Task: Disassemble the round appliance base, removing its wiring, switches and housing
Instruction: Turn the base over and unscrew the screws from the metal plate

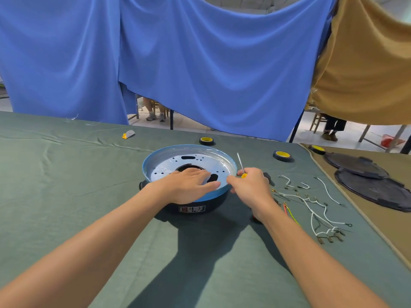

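The round appliance base [191,156] sits mid-table, a blue-rimmed metal bowl with a perforated white plate inside, on a dark housing [195,207] with a label. My left hand [189,185] lies flat with straight fingers over the near rim and plate. My right hand [249,187] grips a screwdriver [240,164] with a yellow handle, shaft pointing up and away, at the base's right rim. Removed white wires [315,210] with terminals, plus a red and a yellow-green wire [290,213], lie to the right on the cloth.
Green cloth [66,185] covers the table. Two tape rolls [206,141] [282,155] lie behind the base, a third [317,149] at the tan cloth's edge. Two dark round plates [369,185] rest at right. A small yellow-grey part [128,134] lies far left. Blue and tan curtains hang behind.
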`<state>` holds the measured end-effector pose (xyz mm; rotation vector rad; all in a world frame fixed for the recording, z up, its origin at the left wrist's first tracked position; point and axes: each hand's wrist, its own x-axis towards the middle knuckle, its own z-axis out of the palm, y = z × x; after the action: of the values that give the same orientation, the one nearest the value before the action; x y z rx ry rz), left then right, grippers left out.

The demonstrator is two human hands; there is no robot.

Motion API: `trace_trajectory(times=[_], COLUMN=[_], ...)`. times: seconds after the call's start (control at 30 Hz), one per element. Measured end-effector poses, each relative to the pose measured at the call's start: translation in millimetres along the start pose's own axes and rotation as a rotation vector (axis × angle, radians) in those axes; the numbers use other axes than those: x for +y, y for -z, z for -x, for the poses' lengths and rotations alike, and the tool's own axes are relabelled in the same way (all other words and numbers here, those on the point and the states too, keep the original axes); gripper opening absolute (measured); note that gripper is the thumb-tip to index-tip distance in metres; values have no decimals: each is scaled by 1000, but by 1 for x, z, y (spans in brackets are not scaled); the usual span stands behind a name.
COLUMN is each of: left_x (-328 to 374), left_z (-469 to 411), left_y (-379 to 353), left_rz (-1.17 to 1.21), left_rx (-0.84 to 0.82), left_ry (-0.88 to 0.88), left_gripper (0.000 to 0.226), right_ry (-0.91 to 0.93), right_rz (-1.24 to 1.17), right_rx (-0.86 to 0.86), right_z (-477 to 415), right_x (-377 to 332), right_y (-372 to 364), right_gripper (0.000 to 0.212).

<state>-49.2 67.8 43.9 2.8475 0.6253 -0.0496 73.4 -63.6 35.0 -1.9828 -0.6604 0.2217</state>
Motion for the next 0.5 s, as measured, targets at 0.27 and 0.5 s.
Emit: trace_trajectory(times=[0.27,0.5], left_x=[37,17], left_z=[-5,-23], left_y=[-6,6], left_rz=[-13,6], left_rx=[-161,-21], left_ry=[142,52], left_gripper=[56,54], right_ry=[8,103], right_rz=[-27,258], right_rx=[-122,-329], right_z=[-17,-30], right_x=[-7,-17], right_y=[9,39], right_gripper=[5,10])
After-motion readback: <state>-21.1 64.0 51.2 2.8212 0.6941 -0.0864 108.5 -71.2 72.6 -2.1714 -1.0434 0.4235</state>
